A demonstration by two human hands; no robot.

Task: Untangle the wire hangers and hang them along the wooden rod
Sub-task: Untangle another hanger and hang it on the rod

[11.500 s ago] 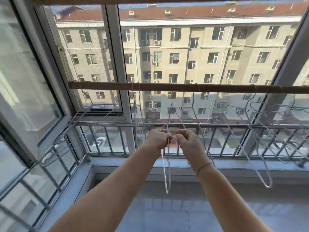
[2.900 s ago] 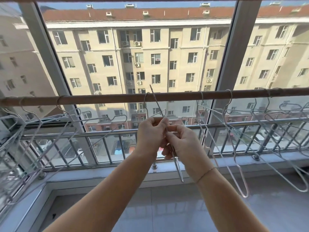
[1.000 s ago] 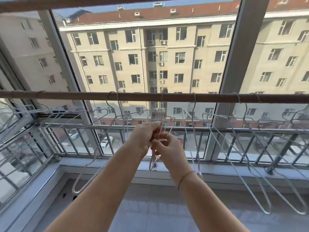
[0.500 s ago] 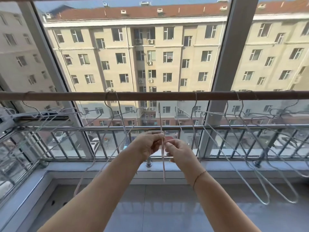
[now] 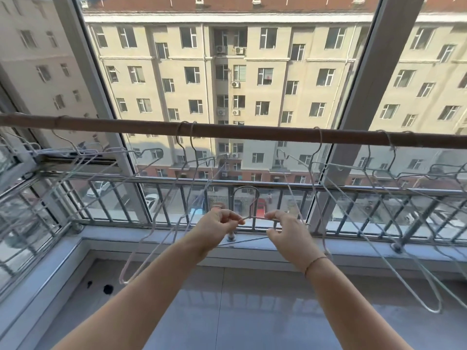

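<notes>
Wire hanger (image 5: 254,217) held level below the wooden rod (image 5: 252,131), not yet hung
Your left hand (image 5: 216,226) and right hand (image 5: 286,229) each pinch a shoulder of it, hook pointing up, in front of the balcony railing (image 5: 353,189)

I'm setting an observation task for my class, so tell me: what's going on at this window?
A person holds one hanger below the rod, hook up. The left grip and right grip pinch its wire on either side of the neck. It is not yet on the rod. Other hangers already hang from the rod on both sides.
</notes>
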